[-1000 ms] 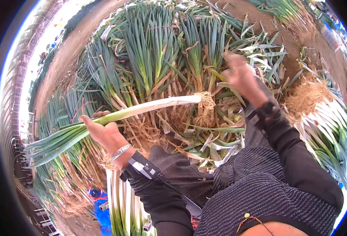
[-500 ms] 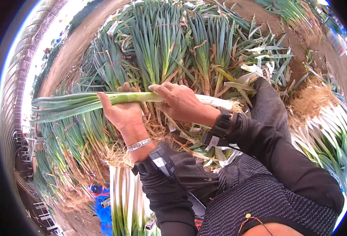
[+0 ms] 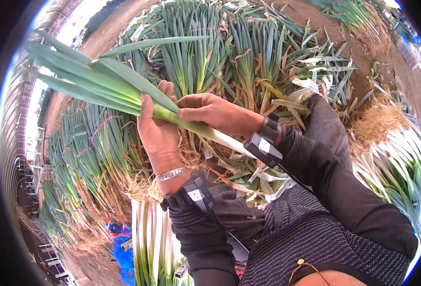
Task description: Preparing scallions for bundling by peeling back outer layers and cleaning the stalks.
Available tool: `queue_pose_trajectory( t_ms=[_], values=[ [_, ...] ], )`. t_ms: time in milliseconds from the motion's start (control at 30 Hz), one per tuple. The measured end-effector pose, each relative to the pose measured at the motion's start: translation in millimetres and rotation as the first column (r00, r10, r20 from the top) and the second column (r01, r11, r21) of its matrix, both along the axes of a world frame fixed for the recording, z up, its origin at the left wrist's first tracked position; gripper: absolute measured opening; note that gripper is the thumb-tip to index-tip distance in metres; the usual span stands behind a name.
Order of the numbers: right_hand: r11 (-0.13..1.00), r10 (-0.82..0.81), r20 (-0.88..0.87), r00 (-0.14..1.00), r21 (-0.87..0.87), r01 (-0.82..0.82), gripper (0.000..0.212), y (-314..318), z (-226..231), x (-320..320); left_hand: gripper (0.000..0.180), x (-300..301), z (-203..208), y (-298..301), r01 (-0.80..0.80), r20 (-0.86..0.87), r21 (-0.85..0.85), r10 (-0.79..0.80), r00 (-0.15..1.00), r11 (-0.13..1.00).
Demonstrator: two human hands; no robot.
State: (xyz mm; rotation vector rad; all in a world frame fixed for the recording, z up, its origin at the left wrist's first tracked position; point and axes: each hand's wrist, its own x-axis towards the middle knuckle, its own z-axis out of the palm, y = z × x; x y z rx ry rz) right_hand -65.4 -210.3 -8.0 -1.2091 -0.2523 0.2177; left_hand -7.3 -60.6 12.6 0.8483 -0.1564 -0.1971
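Observation:
A long leek (image 3: 124,90) with flat green leaves and a white stalk lies tilted across the middle, leaves up to the left, stalk down to the right. My left hand (image 3: 159,133) holds it from below at the pale green part. My right hand (image 3: 215,112) pinches the same stalk from above, just right of the left hand. Both wrists carry dark bands with small devices, and a silver bracelet sits on the left wrist.
Rows of bundled leeks (image 3: 205,52) with straw-coloured roots lie ahead on brown soil (image 3: 358,43). Trimmed white leeks (image 3: 150,238) lie at the lower left and more (image 3: 401,167) at the right. Blue plastic (image 3: 124,248) shows below.
The leek has swung from level to tilted, leaves rising to the upper left. Both hands have kept hold of it and moved closer together, my right hand sliding toward the green part.

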Motion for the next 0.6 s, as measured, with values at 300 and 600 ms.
queue_pose_trajectory(
  t_ms=[300,600],
  values=[
    [0.987,-0.047,0.032,0.998,0.156,0.042,0.039,3.1,-10.8,12.2,0.046,-1.0,-5.2,-7.3,0.043,-0.017,0.132,-0.041,0.999,0.99],
    [0.978,-0.036,0.196,0.98,-0.193,0.074,0.021,2.1,-49.1,-14.0,0.044,6.7,-11.3,6.4,-0.041,-0.052,0.144,0.049,0.997,0.989]
  ],
)
